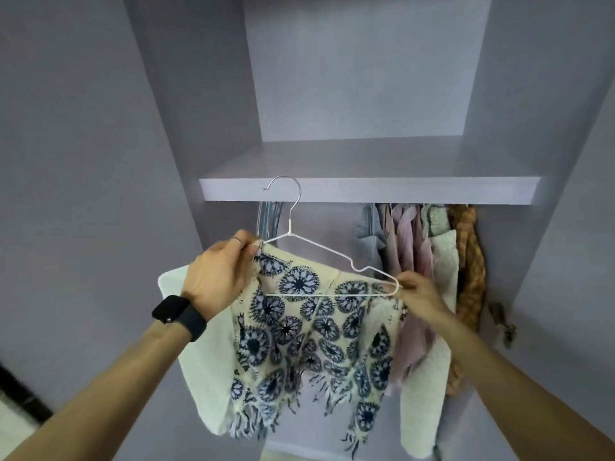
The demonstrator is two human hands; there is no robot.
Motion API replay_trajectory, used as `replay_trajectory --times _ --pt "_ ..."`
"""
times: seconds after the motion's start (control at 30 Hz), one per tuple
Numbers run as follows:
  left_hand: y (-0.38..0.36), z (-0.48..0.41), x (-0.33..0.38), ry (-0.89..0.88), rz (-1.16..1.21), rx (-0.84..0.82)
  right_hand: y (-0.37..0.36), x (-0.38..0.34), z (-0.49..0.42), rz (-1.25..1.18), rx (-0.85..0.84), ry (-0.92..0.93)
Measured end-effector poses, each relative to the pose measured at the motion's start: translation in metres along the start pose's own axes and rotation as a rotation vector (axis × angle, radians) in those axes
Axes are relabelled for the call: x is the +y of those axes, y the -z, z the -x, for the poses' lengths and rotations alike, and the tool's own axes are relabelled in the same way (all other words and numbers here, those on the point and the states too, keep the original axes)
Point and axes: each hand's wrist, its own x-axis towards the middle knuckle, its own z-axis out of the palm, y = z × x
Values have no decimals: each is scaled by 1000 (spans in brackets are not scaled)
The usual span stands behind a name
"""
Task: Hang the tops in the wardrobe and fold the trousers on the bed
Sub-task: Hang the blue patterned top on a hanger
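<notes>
The cream knitted top with round blue flowers and a fringe is up in the air in front of the open wardrobe. It is half on a thin white wire hanger with a silver hook. The cloth sits over the left end. Near the right end the wire shows bare on top.

The left hand pinches the top's shoulder at the left end of the hanger. The right hand pinches the right tip of the hanger and the cloth there.

I think the step is getting this top onto its hanger. Next, the right shoulder needs a tug over the wire. Then the hook must go up under the pale grey shelf. The rail is hidden behind it.

Pink, grey and orange clothes hang to the right. Some bare hangers hang just behind the hook. The gap between them looks like a good spot.
</notes>
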Motion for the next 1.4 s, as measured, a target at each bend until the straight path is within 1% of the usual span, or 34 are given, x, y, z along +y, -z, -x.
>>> replay_trajectory --times 0.07,0.17,0.3,0.37,0.4,0.5,0.6,0.63,0.67,0.73,0.77,0.8,0.83,0.87,0.9,0.93,0.97,1.0,1.03,1.07,1.1,1.17,1.23,1.33,1.4 --pt "1 0 -4 -45 -19 10 15 -22 -9 7 -11 -3" --pt "-9 -1 3 -78 -90 -31 19 -53 -16 52 -15 -3" --pt "-39 1 22 59 -138 -153 0 -90 -9 115 -91 51" --pt "-55 4 34 90 -122 -205 -7 -103 -2 166 -77 76" --pt "-62 7 43 93 -112 -221 -9 -108 2 145 -60 83" --pt "-82 13 61 118 -72 -235 -14 -119 16 47 -24 112" --pt "-89 11 50 216 17 -196 -4 -109 40 114 -10 241" --pt "-87 12 40 260 53 -174 2 -99 51 149 -62 267" --pt "-84 11 29 299 71 -145 8 -88 59 204 -157 275" --pt "-78 14 9 335 47 -110 15 -66 78 370 -447 226" --pt "-76 16 3 335 39 -101 16 -60 86 460 -591 195" --pt "-74 16 1 320 53 -86 15 -57 89 502 -691 182" --pt "-72 18 2 291 93 -67 13 -57 91 462 -737 197" --pt "-71 19 5 254 134 -45 12 -61 89 365 -689 235" --pt "-69 19 9 218 160 -27 11 -66 81 275 -536 287" --pt "-66 20 13 190 172 -12 10 -69 72 250 -343 340" --pt "-64 20 16 172 183 5 10 -75 61 337 -196 402" --pt "-62 20 18 167 201 25 8 -81 52 485 -134 455" --pt "-60 21 20 171 224 42 3 -85 44 612 -136 515" --pt "-57 22 21 173 248 56 -4 -88 36 679 -175 572" --pt "-55 22 22 172 268 63 -11 -90 31 661 -211 623" --pt "-48 25 23 188 291 58 -24 -91 27 525 -241 669" --pt "-38 30 23 196 299 86 -32 -87 24 438 -187 689" --pt "-24 43 24 85 291 144 -33 -77 20 418 -122 668" --pt "-23 54 26 -39 279 65 -32 -67 18 430 -99 634"
